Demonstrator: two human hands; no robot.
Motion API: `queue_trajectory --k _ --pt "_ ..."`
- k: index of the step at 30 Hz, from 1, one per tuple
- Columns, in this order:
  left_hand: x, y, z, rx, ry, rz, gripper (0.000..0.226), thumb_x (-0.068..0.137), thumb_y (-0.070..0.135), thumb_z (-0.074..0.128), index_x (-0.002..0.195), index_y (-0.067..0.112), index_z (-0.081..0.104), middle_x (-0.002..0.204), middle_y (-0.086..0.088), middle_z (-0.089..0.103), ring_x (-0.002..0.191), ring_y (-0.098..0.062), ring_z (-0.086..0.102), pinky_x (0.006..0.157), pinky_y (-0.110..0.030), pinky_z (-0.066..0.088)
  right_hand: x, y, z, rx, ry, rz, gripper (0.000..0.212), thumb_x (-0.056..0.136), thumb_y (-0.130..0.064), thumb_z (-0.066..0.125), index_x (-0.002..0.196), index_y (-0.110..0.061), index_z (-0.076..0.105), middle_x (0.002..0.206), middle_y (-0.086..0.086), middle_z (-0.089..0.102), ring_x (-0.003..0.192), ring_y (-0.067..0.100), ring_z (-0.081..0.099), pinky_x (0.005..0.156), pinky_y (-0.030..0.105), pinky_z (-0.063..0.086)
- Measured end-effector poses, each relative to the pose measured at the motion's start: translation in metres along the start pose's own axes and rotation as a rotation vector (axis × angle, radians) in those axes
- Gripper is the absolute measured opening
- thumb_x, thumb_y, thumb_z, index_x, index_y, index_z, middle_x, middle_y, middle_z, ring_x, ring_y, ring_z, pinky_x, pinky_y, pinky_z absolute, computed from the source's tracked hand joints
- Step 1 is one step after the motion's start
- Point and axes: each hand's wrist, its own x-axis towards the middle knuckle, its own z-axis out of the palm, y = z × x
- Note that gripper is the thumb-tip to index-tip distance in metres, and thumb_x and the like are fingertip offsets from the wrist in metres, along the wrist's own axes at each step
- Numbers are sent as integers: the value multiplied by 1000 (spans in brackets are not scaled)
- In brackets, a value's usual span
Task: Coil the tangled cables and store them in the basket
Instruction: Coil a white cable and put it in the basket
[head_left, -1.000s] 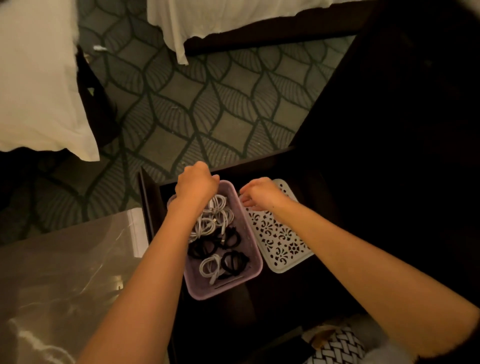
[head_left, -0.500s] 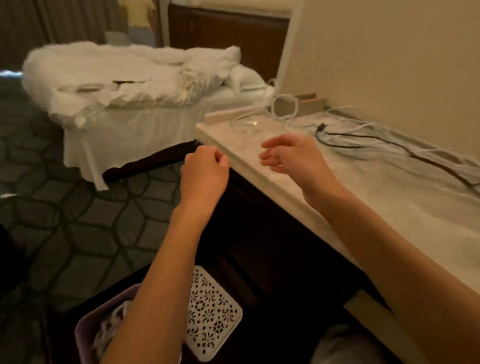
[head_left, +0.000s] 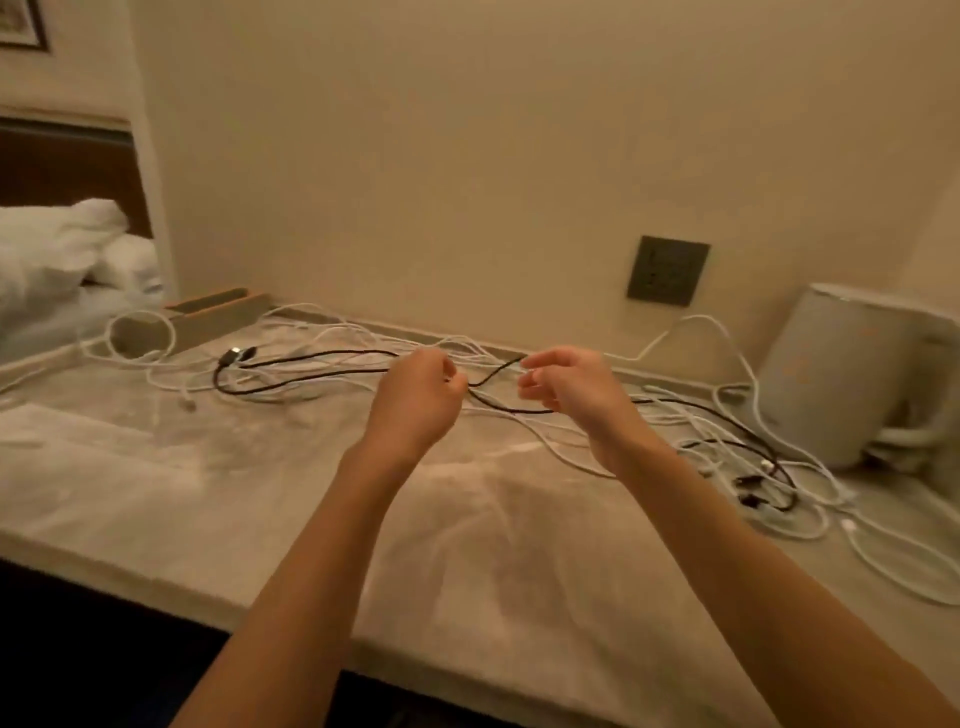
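The step in hand looks like the start of another round: picking one lead out of the tangle before any coiling is done. A thin black braided cable (head_left: 311, 358) runs along the back edge of the pale marble-topped desk (head_left: 260, 493), from its plugs near the back left corner, across the middle, to a loose heap towards the right edge. Several thin white cables (head_left: 727, 431) lie over and under it the whole way.

Both hands hang above the middle of the desk near the back edge. The left hand (head_left: 415, 400) has its fingers curled in tight, with the fingertips right where the black cable crosses itself; whether it pinches the cable cannot be told. The right hand (head_left: 571, 395) is loosely curled with a gap between thumb and fingers, holding nothing that shows, with the cable passing just beyond it.

The basket is out of view. The next move probably calls for a firm pinch on the black cable, then drawing it free of the white ones, since a hard pull would likely drag them towards the grey electric kettle (head_left: 841, 374) at the right.
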Motion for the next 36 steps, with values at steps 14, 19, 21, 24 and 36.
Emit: queue_trajectory --k 14,19,21,24,36 --pt "29 82 161 457 -418 391 23 87 28 62 106 15 65 113 -11 63 110 -28 54 84 -32 40 22 87 -151 -81 158 298 19 89 -2 46 89 -8 64 89 12 62 80 20 57 68 24 41" --pt "32 82 176 434 -316 469 18 91 17 56 105 10 63 111 -12 57 108 -29 51 83 -36 42 29 103 -169 -411 92 256 24 86 -1 46 93 -16 63 87 7 62 68 14 50 57 24 37" --pt "30 84 183 317 -297 499 17 89 11 55 105 11 61 112 -10 52 105 -27 49 84 -35 43 28 109 -175 -528 -1 289 25 83 -3 56 105 -15 60 77 3 57 59 12 48 53 23 37" --pt "26 94 193 287 -408 512 20 88 26 58 103 14 61 110 -7 58 101 -24 54 79 -30 41 29 114 -177 -582 -25 293 34 78 -4 68 110 -11 58 73 0 55 58 10 51 53 23 41" --pt "30 118 195 -24 -354 297 11 96 13 39 99 5 44 90 -20 61 78 -38 61 67 -48 54 45 112 -193 -607 207 154 17 89 -26 64 83 -10 68 72 1 60 75 16 55 71 26 41"
